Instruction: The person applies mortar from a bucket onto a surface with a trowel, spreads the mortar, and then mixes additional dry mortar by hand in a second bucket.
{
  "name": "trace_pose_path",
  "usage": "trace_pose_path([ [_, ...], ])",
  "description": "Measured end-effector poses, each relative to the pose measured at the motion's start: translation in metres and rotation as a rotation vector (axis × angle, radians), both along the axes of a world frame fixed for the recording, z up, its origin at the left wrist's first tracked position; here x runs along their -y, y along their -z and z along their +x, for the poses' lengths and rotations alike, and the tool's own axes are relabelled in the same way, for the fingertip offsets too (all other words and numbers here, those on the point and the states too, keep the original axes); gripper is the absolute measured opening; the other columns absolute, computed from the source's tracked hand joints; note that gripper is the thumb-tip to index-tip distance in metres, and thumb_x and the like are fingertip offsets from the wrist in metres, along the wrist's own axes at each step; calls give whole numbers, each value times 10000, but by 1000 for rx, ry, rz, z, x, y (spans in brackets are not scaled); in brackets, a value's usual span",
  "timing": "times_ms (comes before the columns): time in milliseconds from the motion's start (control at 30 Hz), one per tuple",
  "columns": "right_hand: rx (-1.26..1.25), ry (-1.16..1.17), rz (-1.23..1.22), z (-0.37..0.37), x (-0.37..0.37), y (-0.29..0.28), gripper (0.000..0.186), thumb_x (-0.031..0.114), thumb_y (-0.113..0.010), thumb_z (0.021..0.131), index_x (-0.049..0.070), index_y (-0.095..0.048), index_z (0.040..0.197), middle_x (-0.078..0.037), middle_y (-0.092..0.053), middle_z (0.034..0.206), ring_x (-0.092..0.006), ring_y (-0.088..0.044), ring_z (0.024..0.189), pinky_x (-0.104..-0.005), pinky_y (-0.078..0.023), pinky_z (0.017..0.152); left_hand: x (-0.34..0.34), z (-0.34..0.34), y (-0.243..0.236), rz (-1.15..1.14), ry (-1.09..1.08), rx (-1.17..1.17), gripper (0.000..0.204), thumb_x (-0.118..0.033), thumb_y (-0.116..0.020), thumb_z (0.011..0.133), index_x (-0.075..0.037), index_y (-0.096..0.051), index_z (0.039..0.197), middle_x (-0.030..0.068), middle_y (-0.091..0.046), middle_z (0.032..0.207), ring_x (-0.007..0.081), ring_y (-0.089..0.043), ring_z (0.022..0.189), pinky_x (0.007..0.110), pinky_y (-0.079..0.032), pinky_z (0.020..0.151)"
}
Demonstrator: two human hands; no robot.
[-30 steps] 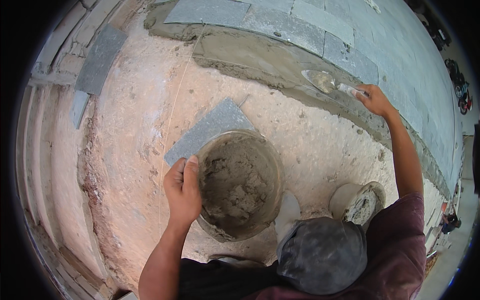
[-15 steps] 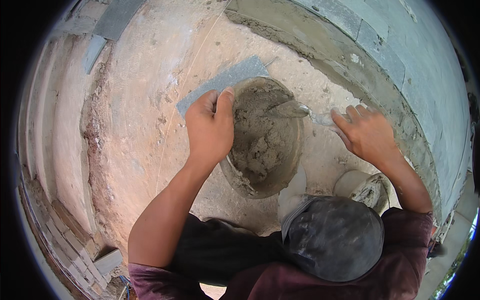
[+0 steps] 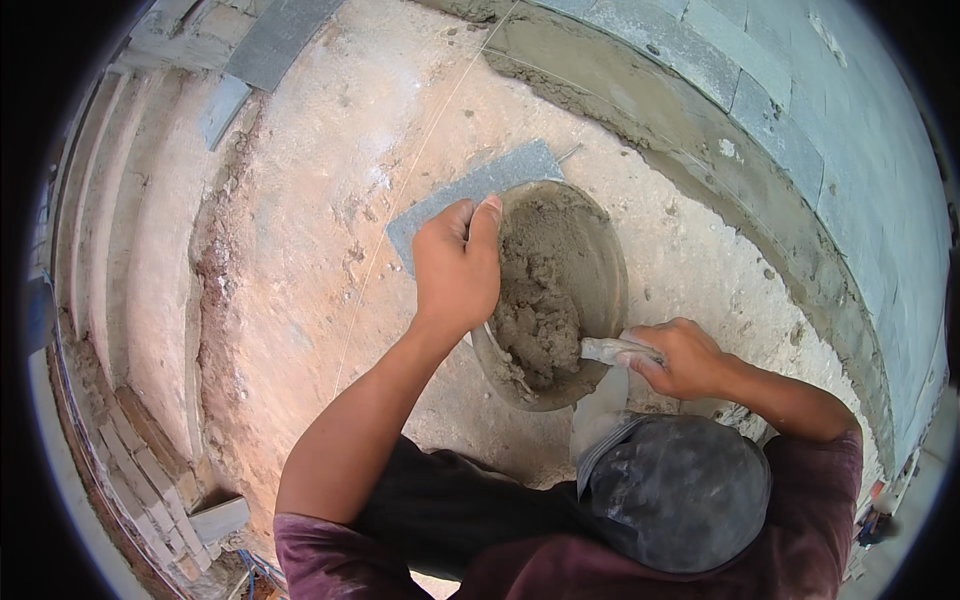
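Observation:
A round bucket [image 3: 620, 265] of wet grey mortar [image 3: 540, 285] stands in front of me, tipped a little. My left hand [image 3: 456, 265] is closed on its left rim, thumb on top. In my right hand [image 3: 685, 358], at the bucket's lower right, is a trowel [image 3: 603, 349], held by its handle. Its blade is down in the mortar and mostly hidden. A flat grey stone tile [image 3: 480, 188] lies just beyond the bucket, partly covered by it and by my left hand.
A string line [image 3: 432, 130] crosses the rough ground. A mortar bed [image 3: 620, 100] curves along laid grey tiles [image 3: 690, 45] at the right. Another tile [image 3: 283, 40] lies far left, near concrete steps [image 3: 118, 250]. A second mortar container [image 3: 740, 418] shows partly beneath my right forearm.
My right hand has swung the trowel from the bucket's upper right down to its lower right, digging into the mortar. My left hand stays on the rim; the whole view has shifted slightly.

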State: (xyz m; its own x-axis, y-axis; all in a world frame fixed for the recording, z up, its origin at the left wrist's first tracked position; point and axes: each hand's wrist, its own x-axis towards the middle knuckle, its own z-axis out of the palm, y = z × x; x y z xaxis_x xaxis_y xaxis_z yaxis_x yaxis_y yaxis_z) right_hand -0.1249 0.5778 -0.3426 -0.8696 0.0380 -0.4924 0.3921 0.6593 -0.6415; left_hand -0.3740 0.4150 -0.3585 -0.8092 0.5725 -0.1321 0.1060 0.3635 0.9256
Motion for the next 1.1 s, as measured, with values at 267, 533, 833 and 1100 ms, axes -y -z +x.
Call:
trace_pose_path([
  [267,-56,-7,-58,0,-22,-22,228,255,-655,949,75,-695,1083,-209,-692,815,-437,-659,742,-483,-524,683,3,-2,-4,-33,40,-14,467,-257,-558,1042,-41,-406,657,-27,-346,615,77,-321,626,336,-311,536],
  [533,-240,97,-67,14,-39,-19,280,151,-719,898,-14,-699,1123,-226,-719,909,-398,-711,793,-410,-554,708,15,-7,3,0,40,23,461,-258,-567,1043,-63,-398,662,-47,-337,639,64,-309,637,318,-296,538],
  [833,-269,263,-80,-21,-73,-55,203,131,-679,963,-32,-693,1084,-110,-672,778,-162,-616,661,-321,-503,634,30,-8,2,2,18,66,473,-278,-579,1037,-32,-432,661,-6,-381,620,87,-342,625,339,-325,540],
  [1100,-633,315,256,-198,-159,-33,430,355,-643,993,-7,-696,1219,-176,-738,979,-267,-704,892,-375,-549,808,31,-8,3,22,10,82,474,-275,-578,1037,-10,-454,664,11,-397,604,91,-360,623,346,-343,538],
])
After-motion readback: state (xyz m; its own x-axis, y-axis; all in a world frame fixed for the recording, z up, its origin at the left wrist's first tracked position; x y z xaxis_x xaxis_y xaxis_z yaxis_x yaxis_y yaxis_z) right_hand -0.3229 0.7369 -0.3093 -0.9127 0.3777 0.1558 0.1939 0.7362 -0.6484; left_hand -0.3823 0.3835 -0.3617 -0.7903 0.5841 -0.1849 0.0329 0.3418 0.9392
